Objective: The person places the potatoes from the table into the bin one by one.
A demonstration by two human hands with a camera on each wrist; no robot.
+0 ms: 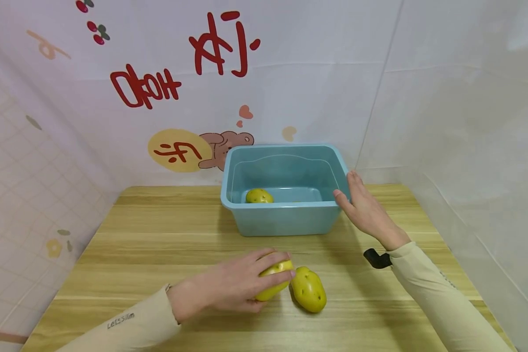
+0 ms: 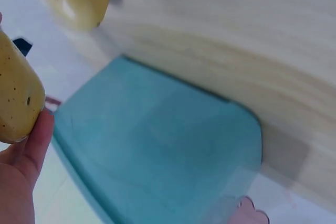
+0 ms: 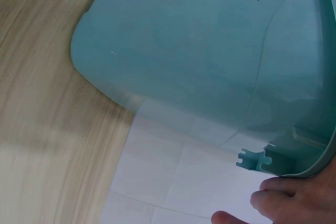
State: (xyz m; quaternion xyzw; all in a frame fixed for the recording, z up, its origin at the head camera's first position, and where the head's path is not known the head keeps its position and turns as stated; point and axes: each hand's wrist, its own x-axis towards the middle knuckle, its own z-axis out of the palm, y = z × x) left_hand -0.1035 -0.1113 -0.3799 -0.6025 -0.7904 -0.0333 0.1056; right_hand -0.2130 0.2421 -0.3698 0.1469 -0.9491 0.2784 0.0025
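Note:
My left hand [image 1: 239, 281] grips a yellow potato [image 1: 276, 276] with its fingers over the top, in front of the basin. Beside that potato, slightly to its right, another potato [image 1: 309, 290] lies on the table. The left wrist view shows the held potato [image 2: 18, 90] against the fingers at the left edge. At the basin's front right corner, my right hand [image 1: 369, 210] holds the rim, thumb at the corner and fingers along the outer side. Inside the blue plastic basin [image 1: 286, 220] a potato [image 1: 259, 196] sits at the left; the front wall hides part of the floor.
The basin stands toward the back of the wooden table [image 1: 171, 225]. White printed cloth [image 1: 317, 88] hangs close behind it, with more cloth along both sides. A black strap piece [image 1: 377, 259] sticks out at the right wrist.

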